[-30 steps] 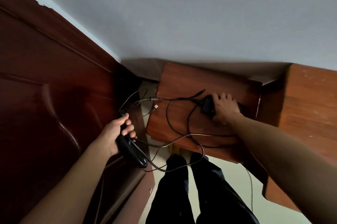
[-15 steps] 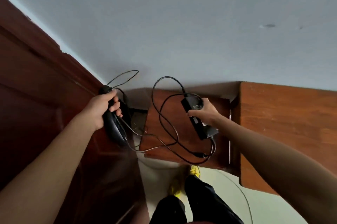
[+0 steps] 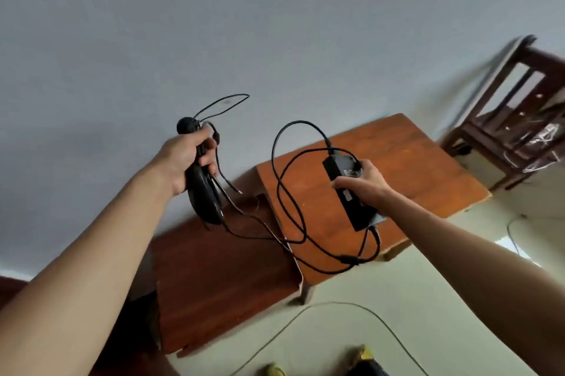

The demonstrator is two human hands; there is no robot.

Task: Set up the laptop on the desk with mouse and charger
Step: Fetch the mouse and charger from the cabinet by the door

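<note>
Black rectangular charger brick (image 3: 351, 189): lifted off the reddish-brown wooden table (image 3: 428, 167) in the right hand (image 3: 365, 184), its looped black cable (image 3: 293, 216) raised with it. Black corded mouse (image 3: 203, 198): carried higher in the left hand (image 3: 186, 158). Dark wooden chair (image 3: 516, 106): came into view.

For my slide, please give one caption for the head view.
Left hand holds mouse, right hand holds charger brick, above table.

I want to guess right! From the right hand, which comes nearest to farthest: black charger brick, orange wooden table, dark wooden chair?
1. Black charger brick: gripped in the right hand.
2. Orange wooden table: just behind it.
3. Dark wooden chair: far right, by the wall.
</note>
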